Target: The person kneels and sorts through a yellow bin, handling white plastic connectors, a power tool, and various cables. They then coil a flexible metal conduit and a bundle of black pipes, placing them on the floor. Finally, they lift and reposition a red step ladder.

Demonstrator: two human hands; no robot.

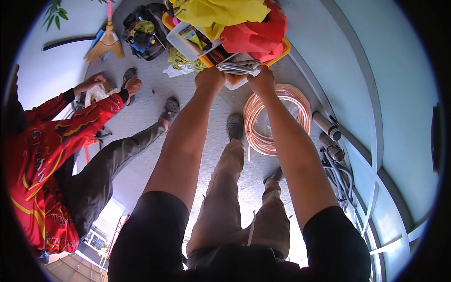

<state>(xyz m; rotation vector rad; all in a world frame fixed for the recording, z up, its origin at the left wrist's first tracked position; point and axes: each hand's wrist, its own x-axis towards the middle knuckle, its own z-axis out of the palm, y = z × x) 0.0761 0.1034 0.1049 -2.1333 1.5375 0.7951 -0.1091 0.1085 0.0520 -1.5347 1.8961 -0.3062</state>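
Both my arms reach forward over the near edge of a yellow-orange crate. My left hand and my right hand are closed on opposite sides of what looks like a whitish plastic bag. Between them lies a bundle of grey cable, with something orange and white under it. My fingertips are mostly hidden. Yellow cloth and red cloth are heaped in the crate, beside a translucent plastic bin.
A coil of copper tubing lies on the floor below my right forearm. An open black tool bag and a broom are at the far left. A co-worker in a red shirt is at left. Grey hoses lie along the right wall.
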